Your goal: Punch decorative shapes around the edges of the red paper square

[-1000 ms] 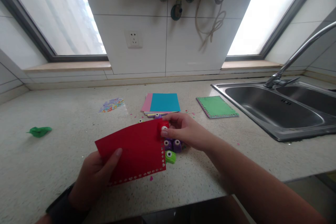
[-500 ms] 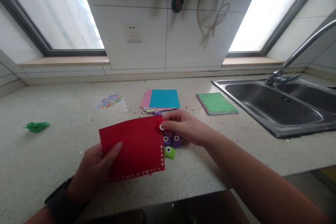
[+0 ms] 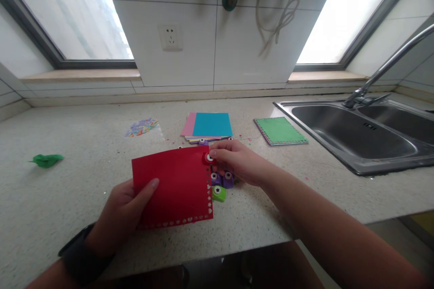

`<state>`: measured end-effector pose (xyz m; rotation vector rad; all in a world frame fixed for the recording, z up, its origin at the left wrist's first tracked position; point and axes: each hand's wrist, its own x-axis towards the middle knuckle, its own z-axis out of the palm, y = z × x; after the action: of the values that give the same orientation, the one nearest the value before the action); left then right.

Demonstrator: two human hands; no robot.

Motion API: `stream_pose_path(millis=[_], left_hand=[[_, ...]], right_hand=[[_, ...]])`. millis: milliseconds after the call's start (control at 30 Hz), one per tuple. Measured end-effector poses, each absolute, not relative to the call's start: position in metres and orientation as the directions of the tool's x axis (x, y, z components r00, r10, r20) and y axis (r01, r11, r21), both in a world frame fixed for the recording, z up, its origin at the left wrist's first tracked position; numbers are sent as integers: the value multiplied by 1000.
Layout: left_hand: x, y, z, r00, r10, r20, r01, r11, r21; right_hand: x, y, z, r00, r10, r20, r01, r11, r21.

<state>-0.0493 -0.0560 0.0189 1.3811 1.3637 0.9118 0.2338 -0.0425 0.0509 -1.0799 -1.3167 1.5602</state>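
My left hand (image 3: 127, 207) grips a sheet of red paper (image 3: 176, 180) by its left side, thumb on top. Small punched shapes run along the sheet's bottom and right edges. In my right hand (image 3: 233, 160) is a red craft punch (image 3: 209, 158), held between thumb and fingers at the sheet's upper right edge. Its white top shows beside my thumb. Behind and beside the sheet lie more craft punches, among them a purple punch (image 3: 228, 179) and a green punch (image 3: 219, 193); the paper and my hand partly hide them.
Farther back lie a stack of coloured paper (image 3: 212, 124) with blue on top and a green punched stack (image 3: 281, 131). At left are a patch of colourful bits (image 3: 142, 127) and a crumpled green thing (image 3: 46, 160). A steel sink (image 3: 359, 169) is at right; paper scraps dot the counter.
The red paper's left side has shifted slightly right with my left hand. The red punch stays at the right edge in my right hand, and the view has tilted a little.
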Motion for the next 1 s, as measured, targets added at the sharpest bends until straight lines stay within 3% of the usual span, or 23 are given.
stream_pose_path(millis=[600,1000], left_hand=[[-50,-55,18,98,986,-138,290,104,951],[-49,-56,18,63,986,-152,242,133,961]], right_hand=[[236,-45,57,-358,921,-152,141,-108,-984],[231,-45,53,-340,931,-132,99,-104,-990]])
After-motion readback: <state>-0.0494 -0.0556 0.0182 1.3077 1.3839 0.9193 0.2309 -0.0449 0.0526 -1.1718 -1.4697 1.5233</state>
